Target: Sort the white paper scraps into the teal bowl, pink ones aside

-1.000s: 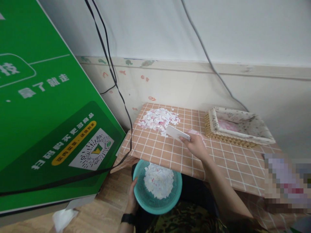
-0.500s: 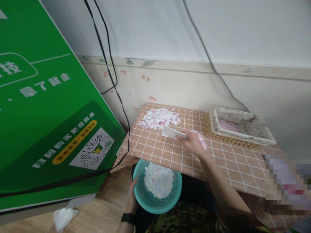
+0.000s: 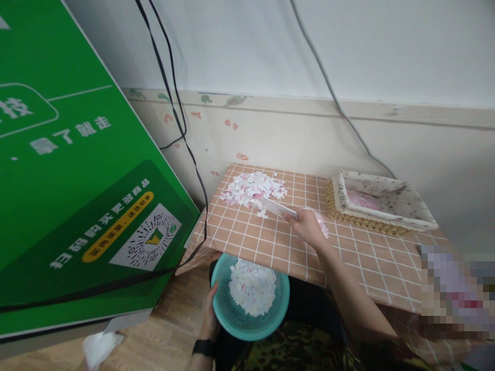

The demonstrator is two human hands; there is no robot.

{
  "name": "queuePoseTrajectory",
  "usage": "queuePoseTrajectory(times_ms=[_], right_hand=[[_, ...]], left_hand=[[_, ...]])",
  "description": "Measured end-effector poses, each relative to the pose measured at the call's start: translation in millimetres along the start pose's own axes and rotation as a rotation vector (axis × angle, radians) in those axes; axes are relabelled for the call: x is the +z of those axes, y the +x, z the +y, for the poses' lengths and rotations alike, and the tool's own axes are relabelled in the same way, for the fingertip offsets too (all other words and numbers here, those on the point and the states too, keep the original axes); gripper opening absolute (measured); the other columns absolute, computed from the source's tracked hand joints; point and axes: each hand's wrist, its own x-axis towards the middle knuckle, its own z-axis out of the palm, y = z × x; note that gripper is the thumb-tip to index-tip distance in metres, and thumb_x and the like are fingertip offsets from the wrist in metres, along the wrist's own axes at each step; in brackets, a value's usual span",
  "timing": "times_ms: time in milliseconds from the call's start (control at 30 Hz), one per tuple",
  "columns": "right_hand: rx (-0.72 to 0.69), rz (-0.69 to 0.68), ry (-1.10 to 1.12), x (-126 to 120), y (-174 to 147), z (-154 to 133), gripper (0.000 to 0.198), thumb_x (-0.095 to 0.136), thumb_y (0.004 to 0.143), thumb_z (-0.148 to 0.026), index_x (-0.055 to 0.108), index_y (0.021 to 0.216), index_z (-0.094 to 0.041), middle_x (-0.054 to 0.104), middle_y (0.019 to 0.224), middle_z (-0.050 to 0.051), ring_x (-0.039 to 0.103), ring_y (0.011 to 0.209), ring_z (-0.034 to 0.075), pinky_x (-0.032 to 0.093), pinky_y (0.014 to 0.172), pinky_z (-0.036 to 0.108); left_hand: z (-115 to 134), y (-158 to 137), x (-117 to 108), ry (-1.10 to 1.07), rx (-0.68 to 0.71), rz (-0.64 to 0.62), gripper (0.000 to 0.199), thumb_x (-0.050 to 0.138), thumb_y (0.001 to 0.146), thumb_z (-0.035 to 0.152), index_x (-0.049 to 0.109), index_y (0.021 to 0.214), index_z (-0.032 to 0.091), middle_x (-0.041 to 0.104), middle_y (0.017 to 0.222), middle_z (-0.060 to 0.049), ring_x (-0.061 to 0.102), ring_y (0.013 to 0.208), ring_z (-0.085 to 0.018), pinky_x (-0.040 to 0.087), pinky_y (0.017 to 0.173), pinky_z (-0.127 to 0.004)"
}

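Observation:
My left hand (image 3: 211,313) grips the left rim of a teal plastic basket (image 3: 284,304), held below the table's front edge. Inside the basket lies a heap of small white paper scraps (image 3: 253,288), with a few pink marks. My right hand (image 3: 307,225) is closed on the right end of a flat white card (image 3: 279,208), thin and stiff-looking. The card's far end is at the near edge of a pile of white and pink paper scraps (image 3: 253,188) on the table. A loose scrap (image 3: 262,213) lies just under the card. Behind my right hand, a pink-and-white bunch (image 3: 322,225) is partly hidden.
A wicker basket (image 3: 361,221) with a patterned cloth lining stands at the right on the checked tablecloth (image 3: 251,237). Black cables (image 3: 195,170) hang between the table and a green panel (image 3: 96,180). A white bag (image 3: 101,348) lies on the floor.
The card has tilted so it shows more edge-on, and its tip has lifted slightly off the loose scrap. My left hand and the teal basket have stayed in place.

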Motion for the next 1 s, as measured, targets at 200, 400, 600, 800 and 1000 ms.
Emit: queuePoseTrajectory(times_ms=[200,400,600,800,1000], right_hand=[[-0.023,0.047,-0.01,-4.5,-6.5,1.2,0.03,0.046,0.086,-0.037,0.061,0.067,-0.018,0.058,0.057,0.002,0.051,0.054,0.014,0.03,0.053,0.026],[-0.044,-0.089,0.135,-1.6,-11.9,2.5,0.029,0.044,0.087,-0.036,0.065,0.079,-0.018,0.058,0.059,-0.001,0.049,0.052,0.013,0.031,0.051,0.025],[-0.048,-0.051,0.13,0.8,-13.5,3.2,0.031,0.043,0.087,-0.037,0.063,0.074,-0.017,0.057,0.058,0.0,0.048,0.053,0.013,0.032,0.052,0.025],[-0.051,-0.059,0.134,-2.4,-12.5,4.3,0.031,0.045,0.086,-0.039,0.061,0.07,-0.018,0.058,0.059,0.001,0.05,0.054,0.014,0.034,0.052,0.026],[-0.023,-0.02,0.125,-5.5,-12.4,6.1,0.03,0.046,0.085,-0.038,0.063,0.072,-0.017,0.058,0.059,0.001,0.051,0.054,0.014,0.036,0.053,0.026]], left_hand=[[-0.9,1.8,-2.3,-0.012,-0.022,-0.028,0.033,0.068,0.067,0.036,0.072,0.09,0.013,0.074,0.091,-0.01,0.061,0.103,-0.031,0.04,0.096,-0.044],[-3.0,4.8,-5.5,-0.005,-0.012,-0.036,0.034,0.067,0.068,0.036,0.072,0.091,0.011,0.074,0.09,-0.01,0.059,0.106,-0.031,0.039,0.097,-0.045],[-1.7,4.0,-5.3,0.01,-0.009,0.022,0.032,0.07,0.064,0.036,0.073,0.085,0.013,0.074,0.088,-0.009,0.06,0.104,-0.031,0.04,0.096,-0.045],[3.1,-3.2,1.9,0.007,0.009,-0.012,0.029,0.067,0.066,0.034,0.073,0.086,0.013,0.074,0.092,-0.009,0.058,0.107,-0.033,0.039,0.097,-0.046],[5.8,-7.0,4.8,0.009,0.014,0.013,0.03,0.068,0.064,0.033,0.073,0.086,0.012,0.074,0.089,-0.01,0.062,0.101,-0.033,0.041,0.095,-0.045]])
